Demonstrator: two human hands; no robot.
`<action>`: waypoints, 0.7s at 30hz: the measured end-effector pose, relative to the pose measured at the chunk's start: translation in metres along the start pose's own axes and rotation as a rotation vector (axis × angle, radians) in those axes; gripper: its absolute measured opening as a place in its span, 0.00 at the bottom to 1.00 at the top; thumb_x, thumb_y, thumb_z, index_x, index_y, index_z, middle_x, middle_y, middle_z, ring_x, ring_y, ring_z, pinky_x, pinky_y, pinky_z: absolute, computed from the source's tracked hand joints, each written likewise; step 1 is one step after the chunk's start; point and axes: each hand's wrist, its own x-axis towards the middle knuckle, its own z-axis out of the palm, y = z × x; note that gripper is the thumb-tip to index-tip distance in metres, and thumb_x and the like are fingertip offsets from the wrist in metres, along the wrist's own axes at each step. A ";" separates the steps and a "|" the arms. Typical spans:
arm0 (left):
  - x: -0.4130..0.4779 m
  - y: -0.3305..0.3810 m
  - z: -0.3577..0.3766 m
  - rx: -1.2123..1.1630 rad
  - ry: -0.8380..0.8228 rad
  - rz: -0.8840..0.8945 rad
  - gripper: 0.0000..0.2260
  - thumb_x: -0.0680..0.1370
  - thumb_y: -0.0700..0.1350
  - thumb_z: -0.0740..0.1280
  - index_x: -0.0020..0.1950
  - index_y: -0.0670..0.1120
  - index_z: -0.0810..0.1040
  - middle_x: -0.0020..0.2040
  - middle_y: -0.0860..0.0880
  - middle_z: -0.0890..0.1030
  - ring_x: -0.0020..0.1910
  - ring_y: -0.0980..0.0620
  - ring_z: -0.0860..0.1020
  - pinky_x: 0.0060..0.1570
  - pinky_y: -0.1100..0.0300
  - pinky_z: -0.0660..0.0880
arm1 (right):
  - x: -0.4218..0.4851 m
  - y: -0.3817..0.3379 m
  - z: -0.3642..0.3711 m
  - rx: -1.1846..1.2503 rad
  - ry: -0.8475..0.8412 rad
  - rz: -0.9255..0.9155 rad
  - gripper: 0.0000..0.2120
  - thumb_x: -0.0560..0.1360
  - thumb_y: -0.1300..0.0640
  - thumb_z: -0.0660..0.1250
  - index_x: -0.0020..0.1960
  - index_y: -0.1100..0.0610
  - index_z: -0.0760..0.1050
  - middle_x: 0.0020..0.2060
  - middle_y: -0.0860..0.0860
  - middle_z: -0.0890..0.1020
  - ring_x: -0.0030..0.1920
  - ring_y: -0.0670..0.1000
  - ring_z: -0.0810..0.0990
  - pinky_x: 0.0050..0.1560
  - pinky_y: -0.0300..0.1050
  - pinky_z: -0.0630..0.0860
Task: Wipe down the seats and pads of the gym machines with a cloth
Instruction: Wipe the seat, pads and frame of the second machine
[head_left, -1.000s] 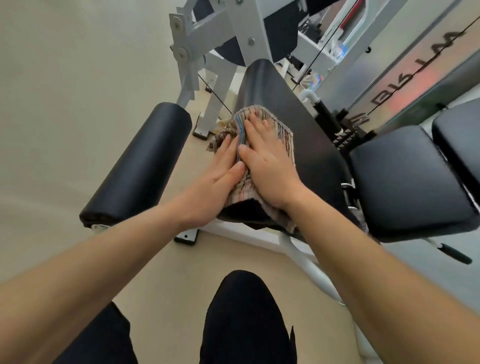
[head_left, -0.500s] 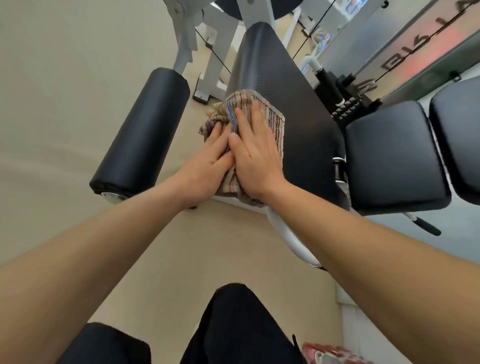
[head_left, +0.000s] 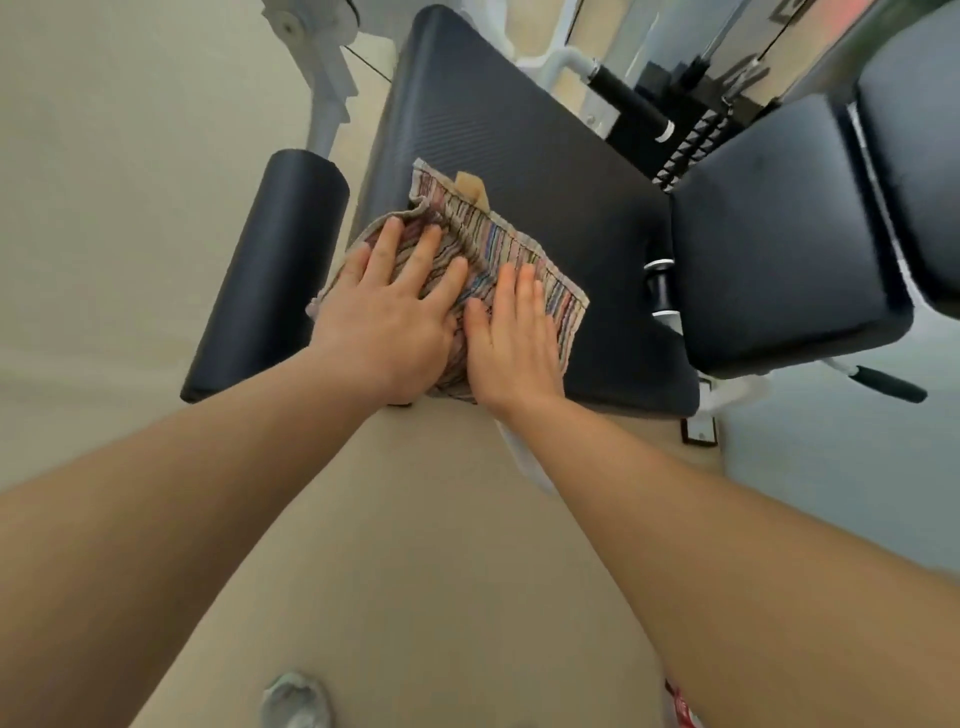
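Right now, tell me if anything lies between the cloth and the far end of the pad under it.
Nothing visible does. The left hand and right hand press flat on the striped cloth at the near end of the black pad, and the surface beyond the cloth runs bare to the far edge.

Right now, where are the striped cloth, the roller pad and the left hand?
striped cloth (head_left: 498, 244): head view, bare stripes beyond the fingertips.
roller pad (head_left: 270, 270): head view, middle of its black side.
left hand (head_left: 387, 325): head view, back of the hand, flat on the cloth.
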 end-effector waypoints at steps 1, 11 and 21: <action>0.006 0.009 0.002 0.046 0.006 -0.010 0.30 0.80 0.61 0.36 0.82 0.55 0.41 0.82 0.47 0.41 0.81 0.41 0.39 0.78 0.44 0.41 | 0.005 0.010 -0.003 0.001 -0.008 -0.004 0.31 0.84 0.40 0.41 0.82 0.51 0.37 0.81 0.49 0.38 0.80 0.48 0.36 0.80 0.52 0.39; 0.083 0.065 0.017 0.213 0.011 0.000 0.27 0.83 0.60 0.40 0.82 0.56 0.44 0.83 0.49 0.45 0.81 0.43 0.44 0.79 0.46 0.43 | 0.063 0.091 -0.019 0.043 0.079 -0.099 0.31 0.82 0.39 0.44 0.82 0.48 0.43 0.82 0.47 0.42 0.81 0.47 0.40 0.79 0.53 0.39; 0.187 0.089 0.020 0.228 -0.018 -0.016 0.28 0.82 0.62 0.39 0.82 0.58 0.41 0.83 0.49 0.41 0.81 0.45 0.40 0.79 0.46 0.43 | 0.159 0.140 -0.049 0.063 0.024 -0.140 0.31 0.82 0.37 0.43 0.82 0.46 0.40 0.81 0.45 0.39 0.80 0.46 0.38 0.79 0.53 0.39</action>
